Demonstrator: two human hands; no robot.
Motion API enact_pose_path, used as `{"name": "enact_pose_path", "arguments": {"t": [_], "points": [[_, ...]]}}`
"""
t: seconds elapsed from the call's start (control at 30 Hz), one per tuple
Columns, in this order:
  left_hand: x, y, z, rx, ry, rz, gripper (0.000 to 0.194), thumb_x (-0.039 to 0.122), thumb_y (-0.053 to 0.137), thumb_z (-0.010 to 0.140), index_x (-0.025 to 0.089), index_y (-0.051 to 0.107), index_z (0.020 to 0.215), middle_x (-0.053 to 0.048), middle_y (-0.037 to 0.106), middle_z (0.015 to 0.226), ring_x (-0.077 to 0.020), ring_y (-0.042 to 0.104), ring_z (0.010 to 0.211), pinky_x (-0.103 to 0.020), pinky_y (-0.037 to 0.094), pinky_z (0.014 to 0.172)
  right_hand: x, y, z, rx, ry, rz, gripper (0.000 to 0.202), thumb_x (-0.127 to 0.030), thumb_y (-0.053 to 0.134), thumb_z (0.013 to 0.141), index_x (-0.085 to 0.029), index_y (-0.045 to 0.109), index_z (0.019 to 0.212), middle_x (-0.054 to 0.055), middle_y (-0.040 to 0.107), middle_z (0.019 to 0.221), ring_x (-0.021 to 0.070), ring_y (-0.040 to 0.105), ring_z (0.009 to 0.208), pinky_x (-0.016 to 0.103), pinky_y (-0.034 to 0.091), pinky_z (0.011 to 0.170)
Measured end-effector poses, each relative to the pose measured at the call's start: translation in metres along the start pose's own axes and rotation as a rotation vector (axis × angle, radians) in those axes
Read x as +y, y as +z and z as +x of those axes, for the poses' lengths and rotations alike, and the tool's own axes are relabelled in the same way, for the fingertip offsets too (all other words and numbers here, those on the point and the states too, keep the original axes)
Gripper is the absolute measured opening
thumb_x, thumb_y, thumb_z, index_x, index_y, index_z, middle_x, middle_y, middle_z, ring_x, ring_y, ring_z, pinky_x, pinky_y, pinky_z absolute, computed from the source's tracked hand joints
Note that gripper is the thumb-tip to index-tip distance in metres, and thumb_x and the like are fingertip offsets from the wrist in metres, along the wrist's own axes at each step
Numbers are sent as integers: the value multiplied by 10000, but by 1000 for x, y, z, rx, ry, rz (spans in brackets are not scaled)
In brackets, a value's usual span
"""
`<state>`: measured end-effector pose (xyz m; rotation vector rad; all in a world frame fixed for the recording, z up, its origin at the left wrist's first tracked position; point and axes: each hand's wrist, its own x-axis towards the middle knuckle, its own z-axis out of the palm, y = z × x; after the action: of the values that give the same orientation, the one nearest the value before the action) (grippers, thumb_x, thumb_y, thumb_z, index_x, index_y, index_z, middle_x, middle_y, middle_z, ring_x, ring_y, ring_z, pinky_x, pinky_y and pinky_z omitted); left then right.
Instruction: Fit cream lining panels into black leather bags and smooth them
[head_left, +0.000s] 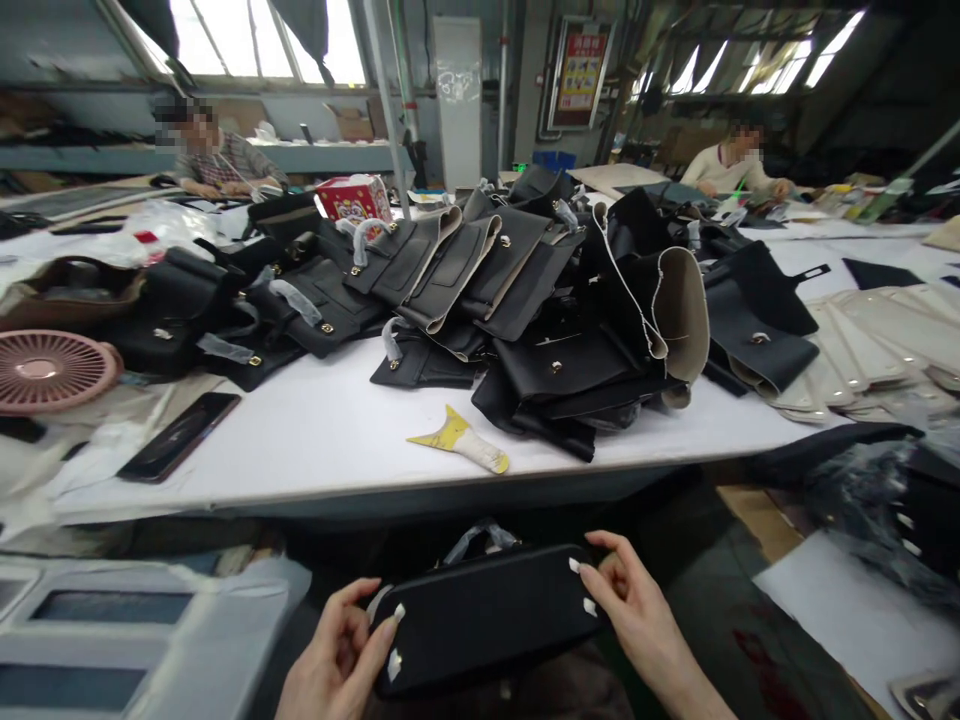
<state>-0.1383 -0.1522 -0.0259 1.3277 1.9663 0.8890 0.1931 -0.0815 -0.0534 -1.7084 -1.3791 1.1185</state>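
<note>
Blk handbag [491,625], near: L hand [339,645] & R hand [631,602] pinch opp. ends, fingers narrow, prob. for even support; plastic-wrapped handle [484,535] on far side.

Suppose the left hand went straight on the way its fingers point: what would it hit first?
The left hand would likely meet the left end of the black handbag first; its thumb is there, beside a white tab. Depth beyond is unclear.

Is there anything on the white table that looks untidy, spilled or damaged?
The black bags look untidy: they lie heaped on the white table, overlapping at different angles. No spill or clear damage shows.
</note>
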Motion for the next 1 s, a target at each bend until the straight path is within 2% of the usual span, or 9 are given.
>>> {"name": "enact_pose_path", "arguments": {"t": [0.07,0.13,0.2,0.3,0.47,0.57,0.73,0.87,1.0], "points": [[1,-2,1,55,212,169,421,440,565,876,306,546,1275,-36,628,1075,-198,650,931,-313,553,804,-2,-5,1,-36,-126,-125,486,-486,496,916,-325,420,1369,-14,569,900,150,570,809,302,503,768],[1,-5,2,55,428,349,387,298,509,910,395,571,1279,-36,443,1456,-270,498,1286,-445,483,1018,-6,-12,3,-87,-294,-300,438,-436,436,953,-407,425,1390,14,569,1251,197,542,1136,385,463,981],[2,-9,3,3,566,503,482,161,455,904,453,574,1268,19,250,1589,-300,311,1430,-546,389,1102,-12,-18,4,-135,-443,-518,397,-371,395,972,-446,478,1353,-40,483,1445,243,383,1358,484,360,1106],[16,-15,1,-73,622,646,598,53,427,864,445,549,1298,14,195,1616,-287,234,1466,-594,311,1142,-29,-12,4,-199,-576,-775,437,-277,351,972,-400,489,1367,-82,475,1470,279,283,1433,594,254,1154],[55,-10,-3,-124,548,667,356,251,494,911,353,620,1227,-7,235,1610,-270,220,1473,-600,189,1188,-79,50,-15,-415,-697,-847,531,-409,464,943,-232,414,1441,6,434,1498,301,294,1431,599,186,1193],[60,-5,-1,-270,463,596,513,370,569,883,376,463,1384,-6,364,1557,-261,292,1447,-605,163,1192,-97,75,-20,-518,-736,-822,636,-474,522,913,-211,355,1468,32,387,1524,288,290,1436,579,170,1207],[42,-16,4,-327,245,420,509,405,595,866,435,469,1358,36,526,1439,-239,429,1364,-595,161,1185,-71,30,9,-485,-730,-926,640,-545,524,894,-328,331,1465,-32,400,1511,316,282,1435,646,187,1172],[45,-16,7,-306,118,178,470,334,654,806,387,561,1263,53,628,1297,-185,572,1194,-373,382,1080,-42,-17,34,-419,-610,-1014,589,-626,498,870,-416,402,1412,-60,434,1484,330,290,1430,670,193,1150],[55,-2,15,-246,69,200,352,389,679,769,369,644,1118,57,687,1124,-194,640,996,-288,458,833,-57,4,31,-439,-563,-992,528,-586,506,884,-365,503,1363,-21,507,1439,324,327,1415,642,186,1159]]}}
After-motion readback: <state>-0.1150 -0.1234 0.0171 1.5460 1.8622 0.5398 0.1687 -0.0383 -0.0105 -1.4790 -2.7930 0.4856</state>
